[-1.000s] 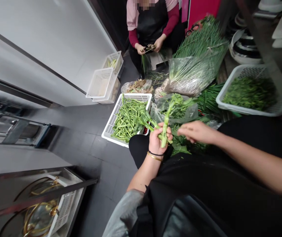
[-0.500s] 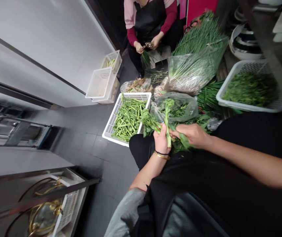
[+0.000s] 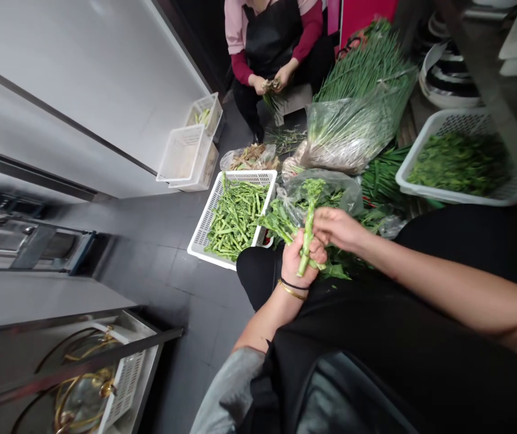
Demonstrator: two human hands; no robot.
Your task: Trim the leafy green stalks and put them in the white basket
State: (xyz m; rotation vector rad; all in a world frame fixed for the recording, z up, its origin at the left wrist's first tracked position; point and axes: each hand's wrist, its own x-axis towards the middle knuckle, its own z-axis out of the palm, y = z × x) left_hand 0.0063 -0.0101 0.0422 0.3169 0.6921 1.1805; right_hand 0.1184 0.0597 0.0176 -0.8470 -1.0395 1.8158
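Note:
My left hand (image 3: 298,262) is closed around several broccolini stalks. One thick, peeled-looking stalk (image 3: 307,238) stands upright in it with its bud head on top, and leafier stalks (image 3: 279,220) lean out to the left. My right hand (image 3: 337,229) is at the upright stalk's right side, thumb and fingers bent together; whatever lies between the fingertips is hidden. Loose green leaves (image 3: 336,271) lie under the hands, by my lap. Just beyond is a clear plastic bag (image 3: 353,196) with greens inside. A white basket (image 3: 201,232) full of cut green stems stands to the left.
Across from me a seated person (image 3: 271,42) handles thin green stalks. A bagged heap of scallions (image 3: 353,126) lies ahead. A white basket of leafy greens (image 3: 461,166) is at right. White bins (image 3: 181,157) stand along the wall, and a metal rack (image 3: 140,349) is lower left.
My right hand has let go of a leaf and risen to the upright stalk. That stalk now tilts more in my left hand. The other person's hands have shifted slightly.

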